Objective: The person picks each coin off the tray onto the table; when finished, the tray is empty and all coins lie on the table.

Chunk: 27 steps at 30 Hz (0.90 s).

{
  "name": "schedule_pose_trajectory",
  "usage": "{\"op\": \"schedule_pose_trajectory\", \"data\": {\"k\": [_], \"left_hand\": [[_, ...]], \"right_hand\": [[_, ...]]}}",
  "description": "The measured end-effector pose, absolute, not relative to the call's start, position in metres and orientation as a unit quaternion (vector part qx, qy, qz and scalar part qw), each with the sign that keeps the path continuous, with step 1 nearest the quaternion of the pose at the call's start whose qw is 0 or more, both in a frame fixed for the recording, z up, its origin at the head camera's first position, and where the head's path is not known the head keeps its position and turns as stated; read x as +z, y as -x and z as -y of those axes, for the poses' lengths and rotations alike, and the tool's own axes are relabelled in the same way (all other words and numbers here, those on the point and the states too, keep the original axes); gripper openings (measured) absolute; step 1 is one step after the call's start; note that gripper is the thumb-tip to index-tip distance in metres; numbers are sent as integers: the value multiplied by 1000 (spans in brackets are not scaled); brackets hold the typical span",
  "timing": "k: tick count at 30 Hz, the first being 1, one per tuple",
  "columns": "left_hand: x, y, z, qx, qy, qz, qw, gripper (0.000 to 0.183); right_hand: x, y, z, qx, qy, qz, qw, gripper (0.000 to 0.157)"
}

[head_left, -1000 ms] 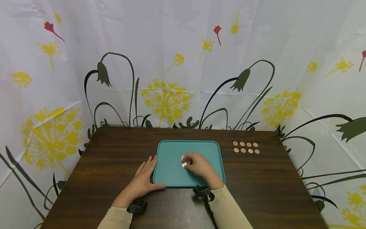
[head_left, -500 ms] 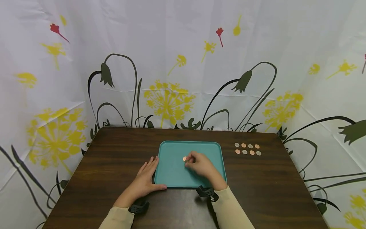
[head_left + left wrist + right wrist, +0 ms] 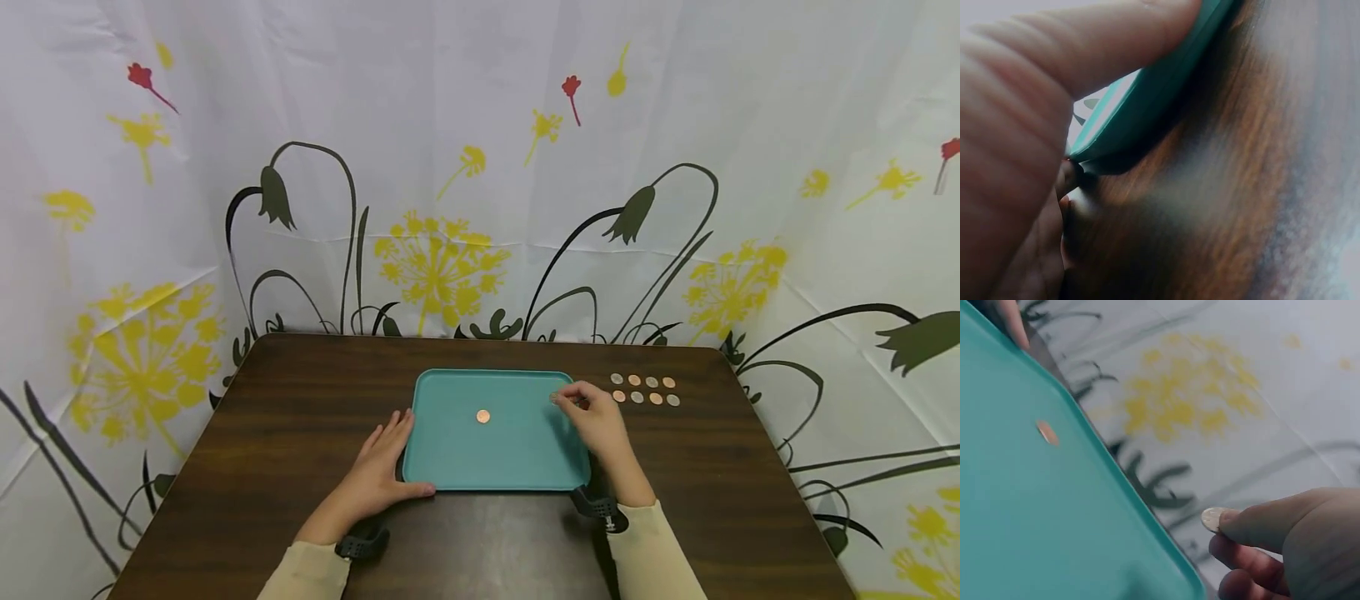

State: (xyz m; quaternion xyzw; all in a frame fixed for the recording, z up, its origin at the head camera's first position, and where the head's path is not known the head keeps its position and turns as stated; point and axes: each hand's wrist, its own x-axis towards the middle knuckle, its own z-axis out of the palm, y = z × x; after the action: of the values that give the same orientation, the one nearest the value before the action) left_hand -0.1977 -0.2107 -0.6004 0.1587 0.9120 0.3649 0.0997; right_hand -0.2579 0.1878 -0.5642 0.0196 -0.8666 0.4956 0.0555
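A teal tray (image 3: 457, 462) lies on the dark wooden table. One copper coin (image 3: 483, 416) rests on it, left of the tray's middle. My right hand (image 3: 600, 421) is raised over the tray's right side and pinches a silver coin (image 3: 1212, 520) between thumb and fingertips. My left hand (image 3: 375, 475) rests at the tray's left edge, fingers spread and straight, the thumb along the front left corner. In the left wrist view the thumb (image 3: 1129, 37) touches the tray's rim.
To the right of the tray, several copper and silver coins (image 3: 636, 397) lie in two rows on the table (image 3: 720, 483). A white curtain (image 3: 480, 100) with printed flowers hangs behind the table's far edge.
My right hand has lifted the silver coin from beside the copper one and carried it to the right, toward the tray's right edge. The left hand has stayed in place.
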Motion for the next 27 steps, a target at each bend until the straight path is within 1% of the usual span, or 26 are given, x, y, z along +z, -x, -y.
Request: {"op": "schedule_pose_trajectory", "data": {"k": [2,5,8,10,18,23,27], "left_hand": [[-601,197,212,363,-158,-913,101,134],[-602,196,214,360,-156,-914,103,134],[-601,196,215,356,-153,-916,102,134],[-599,197,216,356,-151,-917,100,134],[-597,199,215,353,-157,-918,94,134],[-599,199,213,353,-157,-917,97,135],[-600,200,211,351,-158,-918,98,135]], "right_hand": [[-569,257,-208,505,13,860,70,16],[-576,258,-235,511,71,849,112,21],[-580,260,-256,499,118,846,150,24],[-582,261,-266,494,139,844,157,24],[-586,258,-285,490,189,841,131,19],[-589,257,-289,443,168,876,85,23],[-589,257,-289,408,148,898,67,21]]}}
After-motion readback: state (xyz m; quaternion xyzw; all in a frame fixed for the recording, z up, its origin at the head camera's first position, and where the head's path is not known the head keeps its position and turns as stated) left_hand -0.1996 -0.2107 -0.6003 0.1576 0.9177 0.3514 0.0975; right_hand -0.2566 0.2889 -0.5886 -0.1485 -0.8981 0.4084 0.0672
